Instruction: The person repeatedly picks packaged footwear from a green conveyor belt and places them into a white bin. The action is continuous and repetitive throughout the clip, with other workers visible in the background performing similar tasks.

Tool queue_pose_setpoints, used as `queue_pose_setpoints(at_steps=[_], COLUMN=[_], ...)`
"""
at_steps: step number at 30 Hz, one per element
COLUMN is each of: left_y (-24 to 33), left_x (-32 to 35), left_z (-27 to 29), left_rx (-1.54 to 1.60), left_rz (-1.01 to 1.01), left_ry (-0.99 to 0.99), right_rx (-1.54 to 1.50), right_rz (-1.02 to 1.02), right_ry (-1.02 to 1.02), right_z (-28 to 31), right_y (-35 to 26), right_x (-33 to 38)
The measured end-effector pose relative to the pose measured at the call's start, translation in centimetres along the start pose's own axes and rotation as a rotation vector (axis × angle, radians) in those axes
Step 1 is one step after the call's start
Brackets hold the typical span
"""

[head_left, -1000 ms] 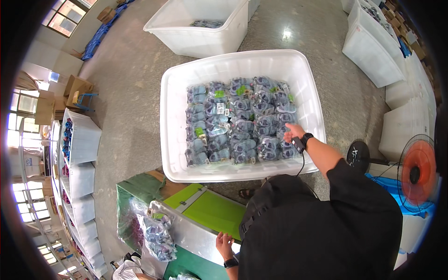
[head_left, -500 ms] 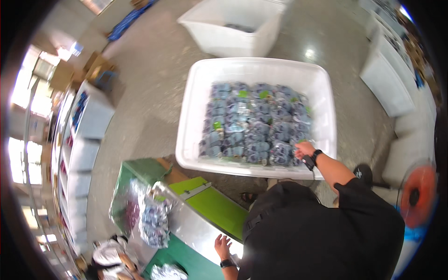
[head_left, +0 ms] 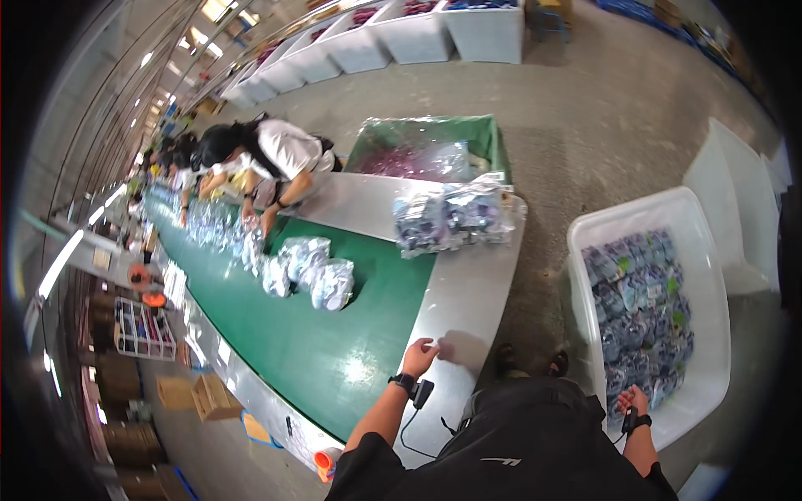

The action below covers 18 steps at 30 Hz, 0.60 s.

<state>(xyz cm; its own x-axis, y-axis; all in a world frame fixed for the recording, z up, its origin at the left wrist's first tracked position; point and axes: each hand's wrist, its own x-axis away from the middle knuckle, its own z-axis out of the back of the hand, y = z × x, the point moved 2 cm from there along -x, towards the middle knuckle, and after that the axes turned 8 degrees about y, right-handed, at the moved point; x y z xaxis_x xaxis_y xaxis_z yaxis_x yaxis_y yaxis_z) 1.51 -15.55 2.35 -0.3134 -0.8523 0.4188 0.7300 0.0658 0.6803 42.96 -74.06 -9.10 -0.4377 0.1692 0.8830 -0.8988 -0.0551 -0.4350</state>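
Note:
Beside the bare metal end of a green conveyor belt [head_left: 334, 351] is my left hand [head_left: 420, 356], its fingers loosely stretched and nothing in them. My right hand [head_left: 632, 399] hangs over the near side of a white plastic bin [head_left: 708, 334], fingers apart and empty as far as I can see. Rows of blue-grey footwear in clear bags [head_left: 639, 309], which look like slippers, fill the bottom of that bin. More clear-bagged bundles [head_left: 451, 213] lie on the metal corner at the belt's far right. Several plastic-wrapped packs [head_left: 309, 271] rest on the belt itself.
A person in a white top [head_left: 284, 150] bends over the belt at the far left, with others beyond. Behind the metal edge stands a green-lined box [head_left: 493, 142]. Another white bin [head_left: 735, 209] is at the right, and several white bins [head_left: 484, 37] line the back.
My view has swung left toward the conveyor, so the bin now sits at the right. My left hand has come forward above the metal end; my right hand remains by the bin.

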Motion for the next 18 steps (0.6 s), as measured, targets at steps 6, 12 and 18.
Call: queue_pose_setpoints(at_steps=[6, 12, 18], left_y=[-4.8, -7.4, -10.1], left_x=[-5.2, -11.6, -17.9], left_z=[6.5, 14.7, 21.4], left_rx=[-0.004, -0.251, -0.377], left_rz=[0.036, -0.102, -0.039], left_ry=[0.236, 0.607, 0.761], right_rx=[0.242, 0.329, 0.480], right_rz=[0.126, 0.199, 0.220], right_ry=[-0.017, -0.079, -0.052], right_z=[-6.8, -11.6, -12.3], right_y=[-3.2, -4.4, -4.2], right_x=[4.4, 8.5, 10.8])
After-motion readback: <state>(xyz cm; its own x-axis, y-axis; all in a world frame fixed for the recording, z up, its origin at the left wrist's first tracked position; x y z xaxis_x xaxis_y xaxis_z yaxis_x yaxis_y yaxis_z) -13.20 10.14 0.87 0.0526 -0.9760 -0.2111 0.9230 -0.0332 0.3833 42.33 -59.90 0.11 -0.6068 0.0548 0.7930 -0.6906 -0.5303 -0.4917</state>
